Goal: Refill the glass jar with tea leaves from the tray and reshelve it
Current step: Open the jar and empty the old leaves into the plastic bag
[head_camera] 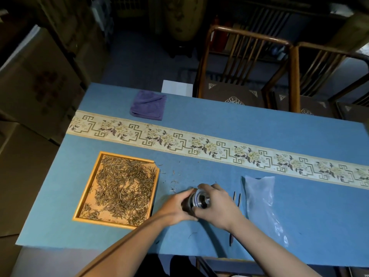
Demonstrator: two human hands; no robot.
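The glass jar (196, 200) stands on the blue table between both hands, dark inside, with a silvery top. My left hand (175, 206) grips its left side and lower body. My right hand (216, 202) curls over its top and right side, so most of the jar is hidden. To the left lies a wooden tray (85, 188) covered with dry tea leaves (123, 184). A few stray leaves lie on the cloth between the tray and the jar.
Dark tweezers (235, 206) and a clear plastic bag (259, 196) lie right of my hands. A purple cloth (147, 105) sits at the far edge. A patterned runner (199, 145) crosses the table. Wooden chairs (249, 62) stand behind; cardboard boxes are at left.
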